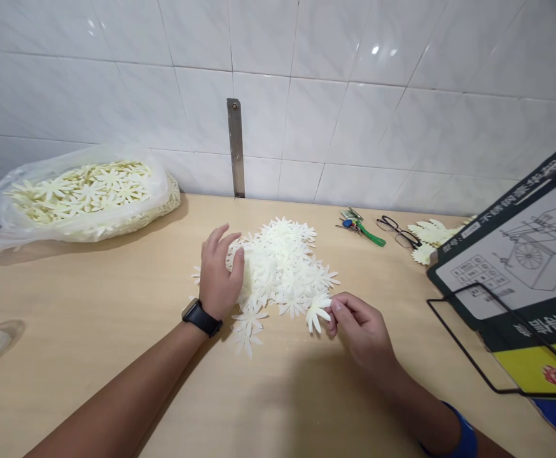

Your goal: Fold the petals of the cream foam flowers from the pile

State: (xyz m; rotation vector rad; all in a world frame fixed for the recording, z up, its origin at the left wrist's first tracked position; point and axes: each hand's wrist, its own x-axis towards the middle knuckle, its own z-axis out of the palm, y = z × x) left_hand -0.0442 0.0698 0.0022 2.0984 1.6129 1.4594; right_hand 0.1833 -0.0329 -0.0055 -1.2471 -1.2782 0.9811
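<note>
Lying at the near right edge of the heap of flat white daisy-shaped cutouts (282,264), one white petalled cutout (317,310) is being pinched by the right hand (360,327), while the heap's left side is being covered by the open left hand (218,273).

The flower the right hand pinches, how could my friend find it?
Start at the wooden table, then the heap of white flowers in its middle. At the heap's near right edge, the right hand pinches one flower; the rest lie in the heap.
</note>
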